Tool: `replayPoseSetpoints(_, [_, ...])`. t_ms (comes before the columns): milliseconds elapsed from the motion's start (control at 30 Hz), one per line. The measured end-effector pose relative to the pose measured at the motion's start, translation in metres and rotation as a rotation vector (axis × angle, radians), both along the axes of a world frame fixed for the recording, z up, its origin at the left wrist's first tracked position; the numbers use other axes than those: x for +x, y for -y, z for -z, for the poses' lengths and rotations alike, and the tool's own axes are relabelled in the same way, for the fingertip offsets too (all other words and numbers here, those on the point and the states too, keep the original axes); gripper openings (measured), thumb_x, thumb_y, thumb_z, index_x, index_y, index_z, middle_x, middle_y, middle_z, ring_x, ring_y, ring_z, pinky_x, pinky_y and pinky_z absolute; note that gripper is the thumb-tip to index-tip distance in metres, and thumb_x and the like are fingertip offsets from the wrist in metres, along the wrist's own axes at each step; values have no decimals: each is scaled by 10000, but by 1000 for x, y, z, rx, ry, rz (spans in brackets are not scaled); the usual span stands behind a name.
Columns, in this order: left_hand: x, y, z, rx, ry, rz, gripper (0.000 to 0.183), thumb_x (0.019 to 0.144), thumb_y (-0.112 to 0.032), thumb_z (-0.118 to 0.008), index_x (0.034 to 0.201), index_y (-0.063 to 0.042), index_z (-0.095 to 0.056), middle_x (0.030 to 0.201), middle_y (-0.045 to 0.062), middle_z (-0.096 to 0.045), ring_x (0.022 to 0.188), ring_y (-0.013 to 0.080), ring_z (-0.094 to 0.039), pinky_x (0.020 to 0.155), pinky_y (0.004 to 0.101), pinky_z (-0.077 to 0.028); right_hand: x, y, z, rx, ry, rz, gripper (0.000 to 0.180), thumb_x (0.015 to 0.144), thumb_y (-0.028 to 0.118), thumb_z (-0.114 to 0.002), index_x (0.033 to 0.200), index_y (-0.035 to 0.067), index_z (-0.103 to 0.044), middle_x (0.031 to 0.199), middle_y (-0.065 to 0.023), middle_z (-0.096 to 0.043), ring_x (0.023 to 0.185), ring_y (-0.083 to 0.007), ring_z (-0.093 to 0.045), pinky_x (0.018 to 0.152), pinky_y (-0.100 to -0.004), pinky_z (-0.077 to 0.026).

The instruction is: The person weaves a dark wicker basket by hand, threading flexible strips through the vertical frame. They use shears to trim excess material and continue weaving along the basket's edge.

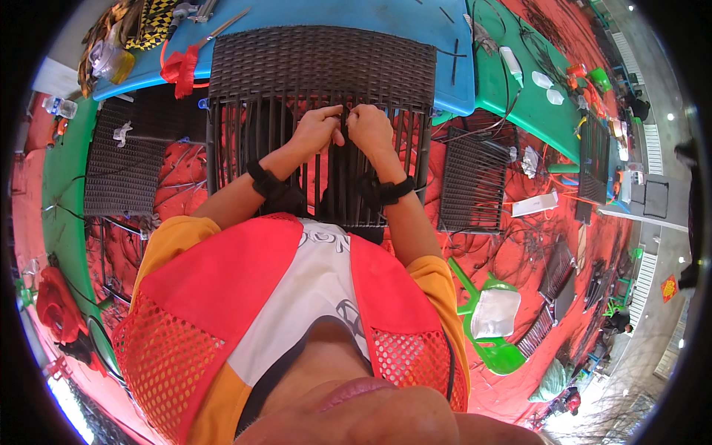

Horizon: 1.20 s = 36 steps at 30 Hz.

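Observation:
A dark brown wicker panel (322,67) lies before me, its far end on a blue table (334,12). The far part is closely woven; the nearer part shows bare lengthwise strips with gaps. My left hand (318,129) is over the strips just below the woven edge, index finger stretched toward the middle and thumb apart from it. Close beside it on the right, my right hand (369,127) has its fingers curled at the same edge. Whether either hand pinches a thin strand cannot be made out. Both wrists wear black bands.
Scissors (222,28) with red ribbon (181,69) and a jug (108,60) are at the upper left. A green table (528,67) holds a white bottle (510,62) at the right. Other wicker panels (473,178) and a green chair (500,356) stand around on the red floor.

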State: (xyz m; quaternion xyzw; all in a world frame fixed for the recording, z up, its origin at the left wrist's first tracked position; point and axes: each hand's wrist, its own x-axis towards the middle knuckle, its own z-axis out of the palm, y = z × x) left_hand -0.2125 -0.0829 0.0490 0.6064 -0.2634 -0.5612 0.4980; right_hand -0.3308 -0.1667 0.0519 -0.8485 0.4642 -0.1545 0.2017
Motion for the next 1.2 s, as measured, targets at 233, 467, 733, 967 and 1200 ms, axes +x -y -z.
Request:
replayPoseSetpoints(233, [2,-1,-3,-9,49,-27,428,992,-144,-468,1401,-17,-461,646,58,-638,366,66,-409,340,220,-323,-7,7,1,337,142,-55,237,860,271,-604,917,88,-743,811,-118,-706,741,-288,-686,692,-405,-537])
replayPoseSetpoints(467, [8,8,-4,24,197,36,368,976,-162,-524,1309,-7,-545,651,35,-637,398,59,-446,355,215,-342,-3,8,4,251,139,-68,228,866,245,-610,860,51,-728,673,-114,-679,588,-201,-671,611,-354,-526])
replayPoseSetpoints(733, [11,4,-5,-31,243,21,288,972,-171,-541,1207,-16,-599,650,28,-638,421,55,-482,362,208,-358,0,10,-5,684,247,-50,207,871,188,-575,867,20,-695,681,-113,-669,578,-219,-647,540,-347,-508])
replayPoseSetpoints(967, [22,6,-30,19,396,264,204,942,-154,-566,1073,0,-595,645,69,-648,415,87,-510,360,228,-376,-18,10,-7,1154,571,22,187,921,180,-584,889,11,-657,592,7,-524,417,-69,-414,362,-236,-298])
replayPoseSetpoints(1200, [13,-3,-26,-10,632,239,235,854,-147,-606,1008,31,-617,646,95,-666,546,187,-658,542,329,-516,-22,5,-15,1166,582,-26,197,932,173,-570,913,-3,-657,588,0,-519,403,-66,-390,357,-236,-280])
